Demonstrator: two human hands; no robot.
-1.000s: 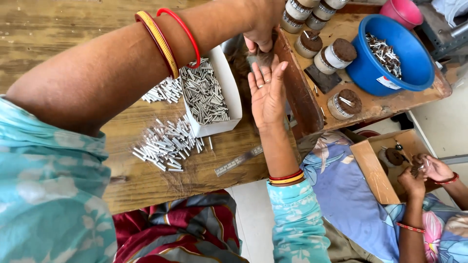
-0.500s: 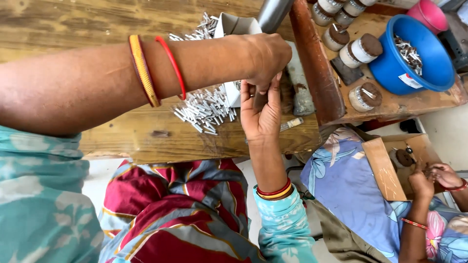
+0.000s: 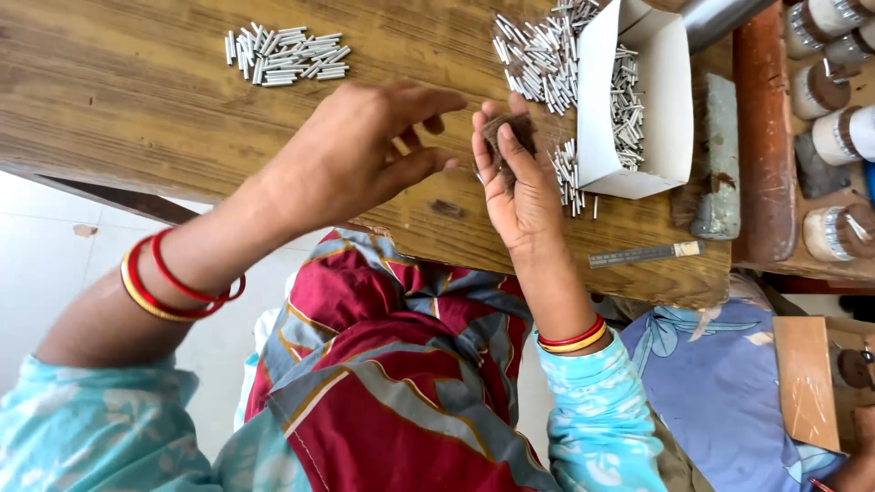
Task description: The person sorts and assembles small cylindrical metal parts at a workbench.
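Mid-frame, the right hand [image 3: 519, 182] pinches a small dark brown pad [image 3: 510, 132] over the wooden counter [image 3: 137, 100]; the left hand [image 3: 351, 150] hovers beside, fingers spread. Seemingly rolling; steady placement needed.

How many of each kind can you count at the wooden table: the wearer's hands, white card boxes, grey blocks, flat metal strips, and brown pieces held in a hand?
Hands: 2, left hand and right hand
White card box: 1
Grey block: 1
Flat metal strip: 1
Brown piece, in the right hand: 1
Total: 6
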